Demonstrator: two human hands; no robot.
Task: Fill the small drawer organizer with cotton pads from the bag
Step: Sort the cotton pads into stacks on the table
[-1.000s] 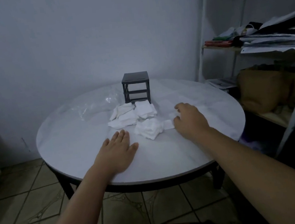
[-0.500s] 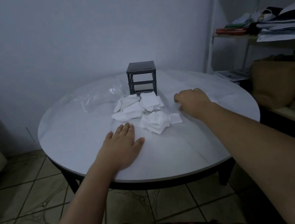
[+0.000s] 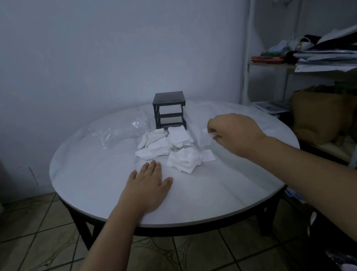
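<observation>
A clear plastic bag lies crumpled at the bench's left. The left hand rests flat, fingers spread, empty. Cotton pads sit heaped before the dark drawer organizer. The right hand hovers curled, pinching something clear and blurred.

A small dark drawer organizer stands upright at frame centre, its 2 slots open-fronted. White cotton pads lie heaped just below it. The clear, crumpled bag lies left.
</observation>
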